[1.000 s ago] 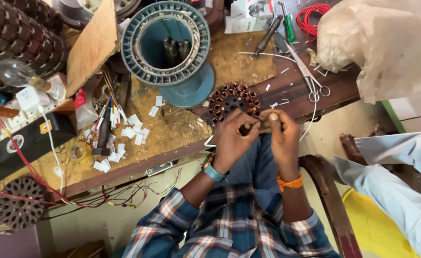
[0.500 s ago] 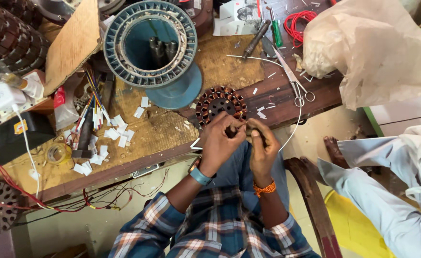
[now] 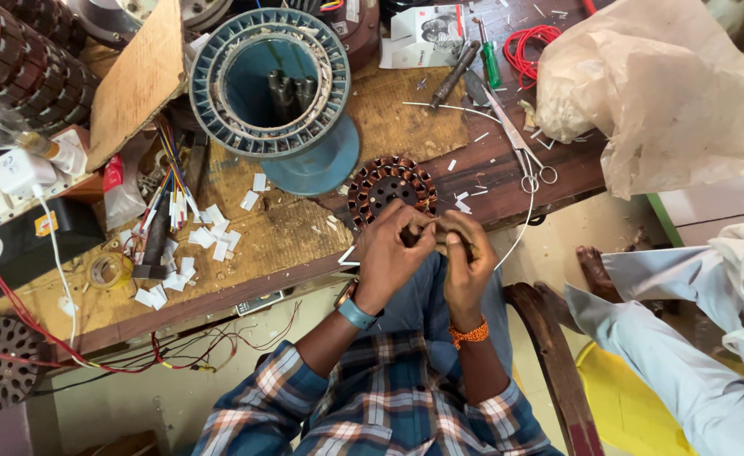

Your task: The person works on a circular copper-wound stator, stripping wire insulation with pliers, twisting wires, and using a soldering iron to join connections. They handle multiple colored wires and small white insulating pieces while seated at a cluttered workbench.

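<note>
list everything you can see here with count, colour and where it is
small stator: 1, copper-brown windings, bench edge, just above the hands
large stator housing: 1, blue-grey, top centre
scissors: 1, metal, right of the small stator
screwdriver: 1, green handle, top
wire coil: 1, red, top right
plastic bag: 1, translucent, right bench end
paper slips: many, white, scattered left of centre
cardboard piece: 1, brown, top left
another person's leg: pale trousers, right
left hand: pinching something small, hidden
right hand: meeting left hand, orange wristband
</note>
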A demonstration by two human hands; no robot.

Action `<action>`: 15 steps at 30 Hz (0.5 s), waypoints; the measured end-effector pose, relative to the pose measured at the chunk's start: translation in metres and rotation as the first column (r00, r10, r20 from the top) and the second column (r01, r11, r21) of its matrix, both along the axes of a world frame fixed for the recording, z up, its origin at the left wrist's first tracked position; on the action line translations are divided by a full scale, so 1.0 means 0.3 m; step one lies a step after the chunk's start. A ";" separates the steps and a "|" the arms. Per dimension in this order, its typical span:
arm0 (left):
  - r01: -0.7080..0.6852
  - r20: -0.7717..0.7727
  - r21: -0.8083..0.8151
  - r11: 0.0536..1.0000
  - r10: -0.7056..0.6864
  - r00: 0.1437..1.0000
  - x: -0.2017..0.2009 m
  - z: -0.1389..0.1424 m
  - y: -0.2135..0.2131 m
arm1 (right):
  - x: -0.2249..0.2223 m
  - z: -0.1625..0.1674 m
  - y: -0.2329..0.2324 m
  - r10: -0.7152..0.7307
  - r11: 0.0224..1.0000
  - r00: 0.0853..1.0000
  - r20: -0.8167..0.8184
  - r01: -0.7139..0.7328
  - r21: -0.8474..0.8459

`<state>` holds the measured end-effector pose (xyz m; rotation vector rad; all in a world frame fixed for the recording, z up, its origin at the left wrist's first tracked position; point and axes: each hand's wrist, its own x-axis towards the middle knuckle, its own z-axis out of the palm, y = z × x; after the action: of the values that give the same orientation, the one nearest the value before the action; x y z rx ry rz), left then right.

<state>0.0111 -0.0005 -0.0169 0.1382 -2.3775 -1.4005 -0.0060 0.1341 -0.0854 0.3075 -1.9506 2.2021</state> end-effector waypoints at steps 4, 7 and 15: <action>0.005 0.034 -0.001 1.000 -0.005 0.999 -0.005 -0.007 0.003 | -0.004 -0.008 0.002 -0.003 1.000 1.000 0.003 0.003 -0.008; -0.015 0.055 -0.011 1.000 0.016 0.998 -0.005 -0.011 0.008 | -0.001 -0.013 0.004 -0.010 1.000 1.000 -0.009 0.010 -0.020; -0.033 0.019 -0.028 0.999 0.033 0.999 -0.001 0.001 0.013 | -0.002 -0.018 0.007 0.001 1.000 1.000 -0.011 -0.001 -0.029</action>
<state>0.0108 0.0035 -0.0167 0.1839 -2.3985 -1.3567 -0.0066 0.1361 -0.0907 0.3162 -1.9114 2.2225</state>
